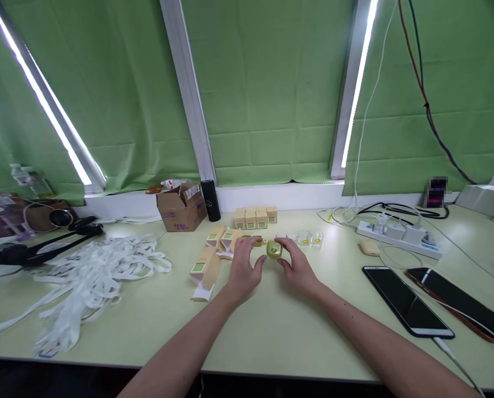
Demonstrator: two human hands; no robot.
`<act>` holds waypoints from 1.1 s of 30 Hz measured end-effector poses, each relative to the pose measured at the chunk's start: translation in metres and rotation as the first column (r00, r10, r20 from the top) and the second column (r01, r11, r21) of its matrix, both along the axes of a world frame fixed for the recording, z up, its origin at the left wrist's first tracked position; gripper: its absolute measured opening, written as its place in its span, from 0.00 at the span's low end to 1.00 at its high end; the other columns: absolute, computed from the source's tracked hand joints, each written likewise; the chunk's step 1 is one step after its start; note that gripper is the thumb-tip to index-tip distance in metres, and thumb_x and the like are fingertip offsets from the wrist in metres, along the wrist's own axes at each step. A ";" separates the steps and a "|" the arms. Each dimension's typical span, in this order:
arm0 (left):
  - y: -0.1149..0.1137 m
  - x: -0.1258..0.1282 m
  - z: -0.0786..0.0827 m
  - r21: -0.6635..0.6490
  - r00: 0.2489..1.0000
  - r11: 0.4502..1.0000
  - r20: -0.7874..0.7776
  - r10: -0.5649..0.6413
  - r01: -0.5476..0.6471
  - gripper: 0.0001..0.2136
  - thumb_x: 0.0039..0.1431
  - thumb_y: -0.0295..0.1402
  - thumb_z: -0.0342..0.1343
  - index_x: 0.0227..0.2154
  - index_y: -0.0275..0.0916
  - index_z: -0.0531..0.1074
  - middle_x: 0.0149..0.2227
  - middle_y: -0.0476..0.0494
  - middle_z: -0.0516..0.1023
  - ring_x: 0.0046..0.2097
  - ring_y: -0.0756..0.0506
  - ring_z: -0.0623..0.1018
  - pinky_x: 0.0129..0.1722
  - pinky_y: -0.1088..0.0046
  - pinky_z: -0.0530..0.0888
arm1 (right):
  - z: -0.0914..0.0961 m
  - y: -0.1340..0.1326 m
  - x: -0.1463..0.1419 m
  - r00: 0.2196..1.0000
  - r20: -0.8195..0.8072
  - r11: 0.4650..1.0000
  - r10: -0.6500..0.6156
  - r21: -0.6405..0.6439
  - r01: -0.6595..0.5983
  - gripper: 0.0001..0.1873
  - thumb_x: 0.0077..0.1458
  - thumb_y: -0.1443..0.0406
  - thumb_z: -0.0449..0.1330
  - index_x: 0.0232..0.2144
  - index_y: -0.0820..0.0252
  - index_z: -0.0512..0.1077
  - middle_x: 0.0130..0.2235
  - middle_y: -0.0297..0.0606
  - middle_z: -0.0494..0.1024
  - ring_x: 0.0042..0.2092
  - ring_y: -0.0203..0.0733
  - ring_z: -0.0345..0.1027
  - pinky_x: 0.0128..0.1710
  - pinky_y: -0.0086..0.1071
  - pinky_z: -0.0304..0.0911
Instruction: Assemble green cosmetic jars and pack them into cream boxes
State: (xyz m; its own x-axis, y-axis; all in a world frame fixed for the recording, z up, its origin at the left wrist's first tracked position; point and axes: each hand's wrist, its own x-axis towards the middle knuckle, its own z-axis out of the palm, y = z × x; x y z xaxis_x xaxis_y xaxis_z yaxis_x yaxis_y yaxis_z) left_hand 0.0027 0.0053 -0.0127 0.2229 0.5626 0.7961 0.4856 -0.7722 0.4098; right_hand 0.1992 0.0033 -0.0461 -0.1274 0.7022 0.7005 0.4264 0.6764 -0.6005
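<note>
Thumb and fingers of the right hand (299, 271) pinch a green case (274, 249) over the table (267, 331); whether the left hand (245, 265), curved beside it, grips anything is unclear. Handling seems the step; moving on calls for steady fingers. Rounded, shiny, the case sits right of cartons (206, 267).

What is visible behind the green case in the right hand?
Farther back on the table stand small tan boxes, with the white ledge beyond. Whatever the green case and the right hand cover directly behind them cannot be seen.
</note>
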 end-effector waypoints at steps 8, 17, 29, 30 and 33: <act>0.008 -0.014 0.029 -0.094 0.957 0.967 0.150 0.248 -0.236 0.10 0.63 0.28 0.54 0.47 0.42 0.71 0.48 0.40 0.77 0.52 0.39 0.73 0.51 0.56 0.74 | -0.017 0.015 0.011 0.998 -0.057 0.973 -0.020 -0.229 0.006 0.29 0.53 0.74 0.57 0.56 0.54 0.71 0.55 0.43 0.77 0.55 0.50 0.74 0.59 0.53 0.69; 0.000 -0.066 0.090 -0.155 0.817 0.810 -0.243 0.523 -0.565 0.17 0.64 0.36 0.54 0.55 0.44 0.65 0.52 0.37 0.77 0.56 0.33 0.73 0.52 0.53 0.72 | -0.026 0.018 0.011 1.000 -0.019 0.941 0.002 -0.338 -0.009 0.28 0.53 0.75 0.60 0.57 0.56 0.71 0.55 0.47 0.79 0.54 0.52 0.76 0.58 0.55 0.70; -0.031 -0.097 0.054 -0.262 0.483 0.524 -0.805 0.344 -0.811 0.24 0.62 0.38 0.54 0.59 0.38 0.58 0.54 0.28 0.74 0.49 0.28 0.81 0.45 0.54 0.75 | -0.008 0.004 0.011 0.993 0.078 0.990 -0.087 -0.108 0.095 0.31 0.56 0.67 0.60 0.61 0.52 0.64 0.60 0.45 0.72 0.62 0.55 0.66 0.63 0.58 0.63; -0.037 -0.095 0.055 -0.243 0.478 0.534 -0.801 0.360 -0.810 0.23 0.62 0.34 0.53 0.58 0.37 0.58 0.54 0.28 0.74 0.48 0.29 0.82 0.44 0.56 0.75 | -0.003 0.002 0.010 0.992 0.077 0.992 -0.103 -0.064 0.108 0.29 0.56 0.67 0.60 0.61 0.52 0.64 0.59 0.45 0.72 0.62 0.55 0.66 0.63 0.58 0.63; -0.056 -0.088 0.060 -0.174 0.502 0.606 -0.752 0.427 -0.776 0.23 0.63 0.32 0.51 0.60 0.38 0.57 0.54 0.28 0.74 0.47 0.30 0.82 0.40 0.58 0.76 | 0.010 -0.007 0.008 0.991 0.048 0.989 -0.129 0.084 0.125 0.23 0.59 0.66 0.60 0.57 0.52 0.68 0.56 0.46 0.73 0.60 0.57 0.67 0.60 0.57 0.65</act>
